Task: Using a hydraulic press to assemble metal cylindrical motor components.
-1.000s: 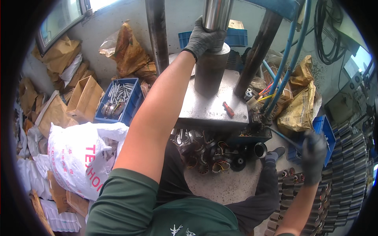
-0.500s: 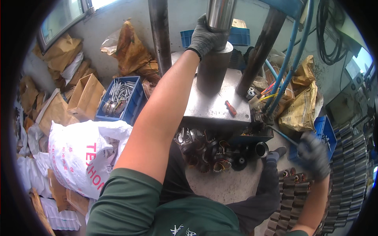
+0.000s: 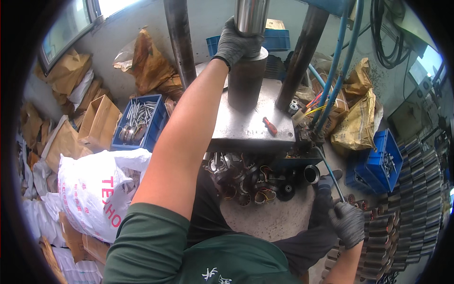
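My left hand [image 3: 236, 45], in a grey glove, is closed at the lower end of a shiny press ram [image 3: 250, 16]. What lies inside its grip is mostly hidden by the fingers. Directly below stands a dark metal cylinder [image 3: 246, 85] on the press's steel bed plate [image 3: 227, 125]. Low on the right, my gloved right hand [image 3: 347, 222] is wrapped round the end of a long lever rod [image 3: 331, 175], which runs up to the press's side. A red-handled screwdriver [image 3: 270, 126] lies on the bed plate, touched by neither hand.
Dark press columns [image 3: 178, 42] flank the ram. Motor parts [image 3: 241, 182] crowd the floor under the bed. At left are a blue bin of metal shafts [image 3: 163, 113] and a white sack [image 3: 90, 194]. Stacked metal cores [image 3: 411, 199] and blue bins [image 3: 378, 165] stand right; blue hoses [image 3: 338, 71] hang nearby.
My right hand has swung down and inward with the lever rod, which now slopes more steeply. My left hand keeps its place at the ram. The whole view has shifted slightly.
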`<state>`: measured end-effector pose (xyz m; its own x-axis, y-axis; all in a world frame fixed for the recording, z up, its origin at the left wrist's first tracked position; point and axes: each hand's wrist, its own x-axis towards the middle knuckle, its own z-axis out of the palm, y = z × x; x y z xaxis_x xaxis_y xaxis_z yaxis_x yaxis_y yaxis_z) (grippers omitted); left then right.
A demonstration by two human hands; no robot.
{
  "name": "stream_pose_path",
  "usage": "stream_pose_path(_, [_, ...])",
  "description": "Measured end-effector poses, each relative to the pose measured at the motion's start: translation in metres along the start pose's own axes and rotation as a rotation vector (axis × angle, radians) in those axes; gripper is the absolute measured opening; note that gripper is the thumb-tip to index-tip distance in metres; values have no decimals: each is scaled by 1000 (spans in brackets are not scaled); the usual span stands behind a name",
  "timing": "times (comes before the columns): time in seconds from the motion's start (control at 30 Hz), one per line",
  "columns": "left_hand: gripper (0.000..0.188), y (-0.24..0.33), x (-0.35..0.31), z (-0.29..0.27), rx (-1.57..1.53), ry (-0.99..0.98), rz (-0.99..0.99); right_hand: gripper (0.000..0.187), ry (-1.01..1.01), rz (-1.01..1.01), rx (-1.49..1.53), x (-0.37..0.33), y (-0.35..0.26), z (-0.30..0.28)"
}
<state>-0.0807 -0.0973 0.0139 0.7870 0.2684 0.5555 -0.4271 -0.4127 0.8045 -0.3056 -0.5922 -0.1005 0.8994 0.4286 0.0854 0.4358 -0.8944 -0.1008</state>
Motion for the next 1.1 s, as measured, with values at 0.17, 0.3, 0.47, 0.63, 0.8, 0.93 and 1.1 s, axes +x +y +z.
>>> stream_pose_path(0.17, [58,-33,21,0,-637,137,-80,23,20,6,10,0,1,0])
stream_pose_path(0.3, [81,-60,20,-9,-26,230,29,23,43,8,23,0,4,2])
stream_pose_path(0.47, [82,-67,22,-10,-52,218,16,23,104,-6,57,-2,6,4])
stream_pose_path(0.63, [82,-66,24,-11,-30,175,-53,23,113,-12,54,-2,7,4])
stream_pose_path(0.8, [87,-65,23,-9,-96,185,63,22,116,-5,60,-2,7,3])
stream_pose_path(0.93, [91,-58,18,-11,-110,169,18,22,96,-4,44,-2,7,2])
stream_pose_path(1.1, [91,-51,17,-11,-21,173,-16,23,99,-15,38,-2,7,2])
